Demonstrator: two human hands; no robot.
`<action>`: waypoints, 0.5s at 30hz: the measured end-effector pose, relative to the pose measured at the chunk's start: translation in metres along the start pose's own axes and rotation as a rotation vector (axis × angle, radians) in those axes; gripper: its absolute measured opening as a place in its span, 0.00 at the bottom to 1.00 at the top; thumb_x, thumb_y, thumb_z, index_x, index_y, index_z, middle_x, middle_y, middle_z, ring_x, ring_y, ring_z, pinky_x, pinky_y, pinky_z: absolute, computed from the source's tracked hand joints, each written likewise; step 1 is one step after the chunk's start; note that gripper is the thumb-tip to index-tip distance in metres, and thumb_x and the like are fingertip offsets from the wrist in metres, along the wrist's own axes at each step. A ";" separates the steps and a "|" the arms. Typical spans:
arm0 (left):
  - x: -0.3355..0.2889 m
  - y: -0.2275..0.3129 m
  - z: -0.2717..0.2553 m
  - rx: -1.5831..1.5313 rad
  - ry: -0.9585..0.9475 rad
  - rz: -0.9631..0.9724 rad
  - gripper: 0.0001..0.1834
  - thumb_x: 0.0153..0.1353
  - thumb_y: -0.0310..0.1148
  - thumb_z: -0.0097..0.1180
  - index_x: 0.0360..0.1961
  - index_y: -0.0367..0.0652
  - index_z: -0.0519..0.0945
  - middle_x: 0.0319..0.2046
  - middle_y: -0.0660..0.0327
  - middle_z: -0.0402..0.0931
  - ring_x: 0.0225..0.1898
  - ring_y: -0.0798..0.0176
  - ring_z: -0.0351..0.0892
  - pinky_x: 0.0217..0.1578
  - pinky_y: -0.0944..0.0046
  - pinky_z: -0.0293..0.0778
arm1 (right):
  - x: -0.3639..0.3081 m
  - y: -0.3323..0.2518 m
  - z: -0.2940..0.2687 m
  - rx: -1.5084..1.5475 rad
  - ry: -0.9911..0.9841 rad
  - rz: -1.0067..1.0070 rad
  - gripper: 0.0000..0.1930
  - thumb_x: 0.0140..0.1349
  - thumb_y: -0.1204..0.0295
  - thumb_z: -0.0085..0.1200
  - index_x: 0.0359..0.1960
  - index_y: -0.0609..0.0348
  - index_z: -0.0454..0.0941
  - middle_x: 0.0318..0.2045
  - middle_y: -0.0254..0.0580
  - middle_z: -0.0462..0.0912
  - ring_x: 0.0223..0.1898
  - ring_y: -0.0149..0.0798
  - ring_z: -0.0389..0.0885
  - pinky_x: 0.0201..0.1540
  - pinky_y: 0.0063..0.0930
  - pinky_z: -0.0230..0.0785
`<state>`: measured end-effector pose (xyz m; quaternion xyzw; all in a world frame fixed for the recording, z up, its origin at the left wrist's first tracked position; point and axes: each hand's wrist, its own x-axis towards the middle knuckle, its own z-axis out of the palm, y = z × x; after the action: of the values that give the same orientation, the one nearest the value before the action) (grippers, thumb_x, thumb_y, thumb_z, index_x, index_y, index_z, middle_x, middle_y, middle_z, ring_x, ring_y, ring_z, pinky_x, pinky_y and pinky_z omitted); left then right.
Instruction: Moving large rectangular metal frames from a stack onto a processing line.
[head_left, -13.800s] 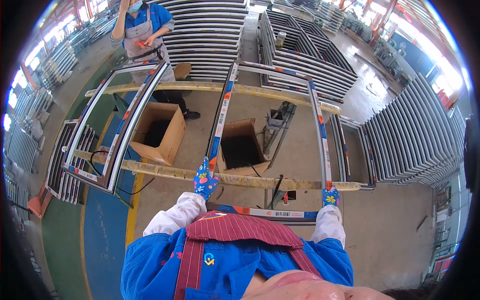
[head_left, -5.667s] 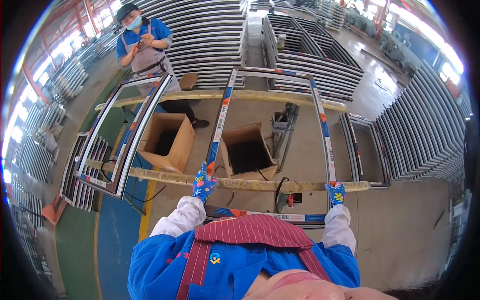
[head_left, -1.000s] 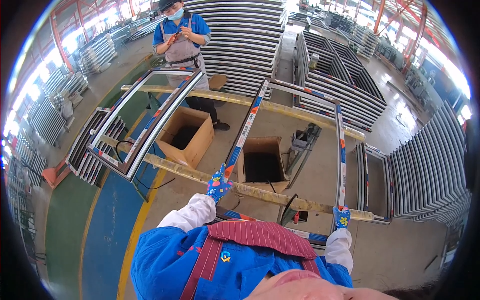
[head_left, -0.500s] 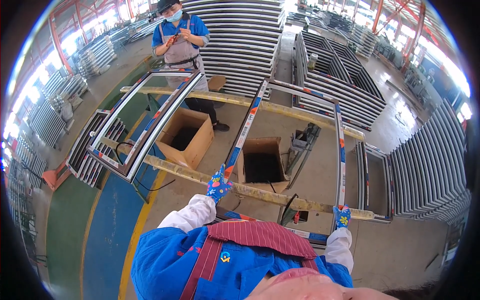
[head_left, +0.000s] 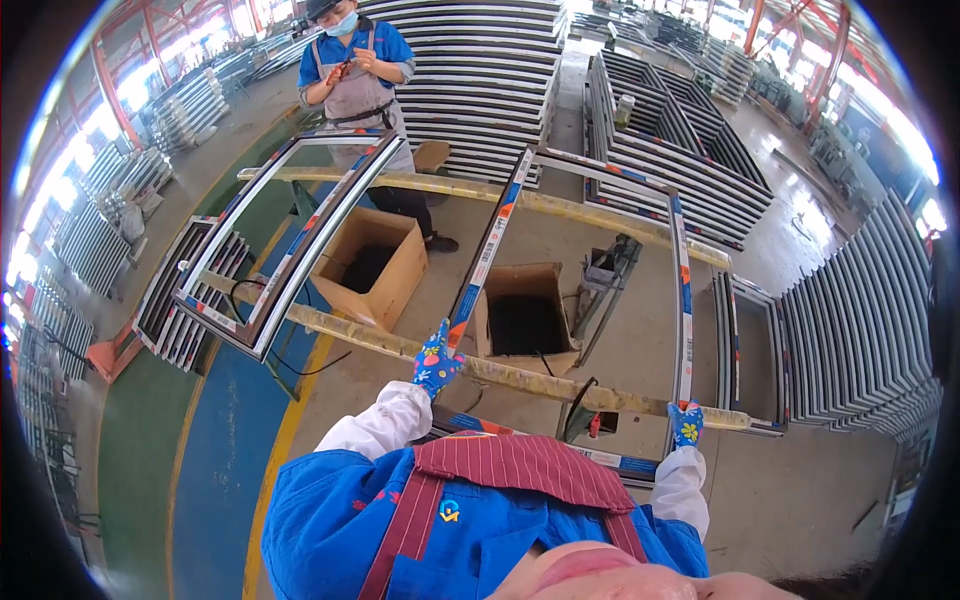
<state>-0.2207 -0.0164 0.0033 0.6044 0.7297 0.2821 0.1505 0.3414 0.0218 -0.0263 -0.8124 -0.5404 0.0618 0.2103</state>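
A rectangular window frame (head_left: 488,245), dark with white strips and orange-and-blue tape, lies across two padded rails. My left hand (head_left: 436,362), in a blue flowered glove, is closed around its left side near the closer rail (head_left: 530,382). On the opposite side, my right hand (head_left: 686,425), gloved alike, grips the right bar just by that rail's end. Part of the frame's near edge passes out of sight beneath my chest and apron. To the left, a second window frame (head_left: 312,240) rests on the same rails, apart from my hands.
A co-worker (head_left: 355,75) stands beyond the far rail (head_left: 580,222), hands together around a small item. Two cardboard boxes, one left (head_left: 400,278) and one central (head_left: 482,330), sit below the rails. Stacked frames rise behind (head_left: 470,100), at far right (head_left: 860,320) and at left (head_left: 190,300).
The view has shifted slightly, so most things sit a little higher in the picture. Both my hands keep their hold on the window frame, which shows no clear movement along the rails.
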 end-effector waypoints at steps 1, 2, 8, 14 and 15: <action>0.000 0.001 -0.001 0.005 -0.003 -0.008 0.45 0.47 0.37 0.58 0.64 0.43 0.49 0.50 0.44 0.67 0.50 0.44 0.68 0.50 0.52 0.66 | -0.001 -0.001 -0.002 0.000 -0.010 -0.003 0.23 0.43 0.55 0.59 0.31 0.64 0.73 0.30 0.59 0.78 0.34 0.57 0.77 0.36 0.43 0.68; 0.000 0.000 0.000 0.006 -0.002 -0.007 0.45 0.47 0.37 0.58 0.64 0.43 0.49 0.50 0.44 0.67 0.50 0.44 0.68 0.50 0.52 0.66 | -0.001 -0.002 -0.002 0.000 -0.020 -0.006 0.23 0.43 0.54 0.59 0.31 0.64 0.73 0.30 0.58 0.78 0.34 0.57 0.77 0.36 0.43 0.68; 0.000 -0.007 0.006 -0.016 0.003 0.015 0.45 0.47 0.37 0.58 0.64 0.42 0.49 0.51 0.43 0.67 0.51 0.44 0.67 0.50 0.52 0.66 | 0.001 0.000 -0.003 0.013 -0.043 -0.009 0.24 0.42 0.55 0.60 0.31 0.65 0.73 0.31 0.59 0.78 0.35 0.57 0.76 0.37 0.43 0.68; 0.000 -0.003 0.003 -0.006 -0.034 -0.017 0.45 0.46 0.38 0.58 0.64 0.43 0.49 0.50 0.42 0.67 0.50 0.43 0.68 0.49 0.52 0.66 | -0.002 0.000 -0.003 -0.012 0.029 -0.014 0.23 0.41 0.55 0.61 0.30 0.64 0.73 0.31 0.58 0.78 0.35 0.56 0.76 0.37 0.42 0.69; 0.001 -0.004 0.004 -0.011 -0.030 -0.020 0.45 0.46 0.38 0.59 0.64 0.43 0.50 0.50 0.42 0.67 0.50 0.43 0.69 0.49 0.52 0.66 | -0.003 0.000 -0.003 -0.022 0.043 -0.021 0.24 0.41 0.55 0.61 0.30 0.64 0.74 0.30 0.58 0.78 0.35 0.56 0.76 0.37 0.42 0.69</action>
<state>-0.2220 -0.0151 -0.0018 0.6005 0.7318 0.2755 0.1672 0.3411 0.0185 -0.0236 -0.8101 -0.5447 0.0363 0.2137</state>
